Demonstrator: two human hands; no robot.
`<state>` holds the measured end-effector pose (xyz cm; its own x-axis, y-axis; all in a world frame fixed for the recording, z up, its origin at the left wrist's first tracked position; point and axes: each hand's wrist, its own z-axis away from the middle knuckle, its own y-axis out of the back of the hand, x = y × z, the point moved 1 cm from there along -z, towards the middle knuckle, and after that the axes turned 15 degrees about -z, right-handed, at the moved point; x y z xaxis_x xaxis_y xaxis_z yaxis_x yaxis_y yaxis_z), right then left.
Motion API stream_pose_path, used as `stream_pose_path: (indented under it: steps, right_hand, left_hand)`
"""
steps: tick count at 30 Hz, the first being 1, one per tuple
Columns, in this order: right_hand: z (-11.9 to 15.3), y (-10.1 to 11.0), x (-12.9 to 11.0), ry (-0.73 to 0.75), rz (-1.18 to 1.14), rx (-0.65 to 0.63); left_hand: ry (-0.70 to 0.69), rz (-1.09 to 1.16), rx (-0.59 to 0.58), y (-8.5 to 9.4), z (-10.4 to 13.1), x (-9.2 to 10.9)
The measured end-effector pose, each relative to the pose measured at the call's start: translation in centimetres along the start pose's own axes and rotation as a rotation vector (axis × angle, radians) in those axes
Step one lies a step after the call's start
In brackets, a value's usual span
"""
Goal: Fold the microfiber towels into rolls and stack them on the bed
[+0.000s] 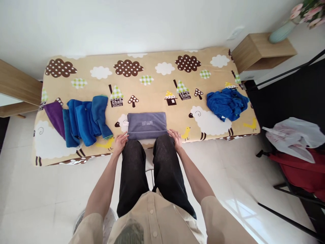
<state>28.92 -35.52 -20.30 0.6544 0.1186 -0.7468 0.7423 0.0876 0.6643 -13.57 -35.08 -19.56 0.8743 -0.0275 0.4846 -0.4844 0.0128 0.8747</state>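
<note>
A grey-purple towel (147,118) with upside-down "HAPPY LIFE" lettering lies flat on the bed, its near edge folded over into a band. My left hand (120,143) grips the left end of that band, fingers closed at the corner. At the opposite end, my right hand (175,138) pinches the other corner. Several rolled blue towels (85,123) lie side by side to the left, beside a purple rolled towel (56,117). Off to the right is a crumpled heap of blue cloth (227,104).
The patterned bed sheet (152,98) runs along the wall. A wooden nightstand (264,47) with a vase (281,32) stands back right. At the right, a plastic bag (294,135) rests near red cloth (302,173) and black metal bars. My knees touch the bed's front edge.
</note>
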Motion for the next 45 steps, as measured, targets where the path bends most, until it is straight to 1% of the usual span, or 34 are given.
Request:
stream_pose_path:
  steps: [2,4,6,7,9,12,14,17,19,22,24,27,30,35,40,45]
  right_hand:
    - [0.3,0.2,-0.2,0.049,0.028,-0.132]
    - [0.2,0.1,0.0,0.049,0.031,-0.219]
    - [0.0,0.0,0.3,0.007,0.007,-0.251]
    - [-0.2,-0.1,0.6,-0.019,-0.014,-0.253]
    - [-0.7,-0.1,1.0,-0.055,-0.065,-0.246]
    - [-1.9,-0.1,1.6,-0.072,-0.154,-0.219]
    - [-2.8,-0.4,1.9,-0.097,-0.219,-0.175]
    - [-4.2,-1.4,2.2,-0.171,-0.297,-0.093]
    - [-4.7,-2.3,2.3,-0.232,-0.33,-0.033]
    - [-4.8,-3.2,2.3,-0.313,-0.376,0.071]
    - [-4.6,-3.5,2.3,-0.339,-0.405,0.114]
    - [-4.6,-3.4,2.3,-0.35,-0.44,0.119]
    - [-4.8,-3.3,2.3,-0.355,-0.464,0.134]
    - [-5.2,-3.6,2.1,-0.43,-0.432,0.193]
    - [-5.3,-3.8,2.0,-0.45,-0.408,0.226]
    - [-5.5,-3.8,2.0,-0.447,-0.438,0.265]
  left_hand:
    - [-0.083,-0.026,-0.018,0.1,-0.3,-0.3]
    - [-0.164,-0.031,-0.104,0.0,-0.8,-0.8]
    - [-0.209,-0.038,-0.21,-0.1,-1.5,-1.1]
    - [-0.209,-0.042,-0.248,-0.2,-1.8,-1.2]
    - [-0.179,-0.041,-0.281,-0.4,-2.3,-1.2]
    - [-0.111,-0.019,-0.279,-0.5,-2.5,-0.8]
    - [-0.044,-0.007,-0.272,-0.5,-2.4,-0.4]
    - [0.077,0.008,-0.262,-0.4,-2.4,0.1]
    - [0.132,0.018,-0.253,-0.5,-2.6,0.2]
    - [0.149,0.041,-0.208,-1.1,-3.1,0.1]
    - [0.157,0.055,-0.164,-1.7,-3.4,-0.1]
    - [0.221,0.068,-0.124,-2.3,-3.6,-0.5]
    - [0.254,0.079,-0.135,-2.6,-3.6,-0.7]
    - [0.353,0.066,-0.121,-2.9,-3.6,-0.5]
    - [0.378,0.079,-0.073,-3.1,-3.5,-0.1]
    - [0.409,0.105,-0.047,-2.8,-3.3,0.3]
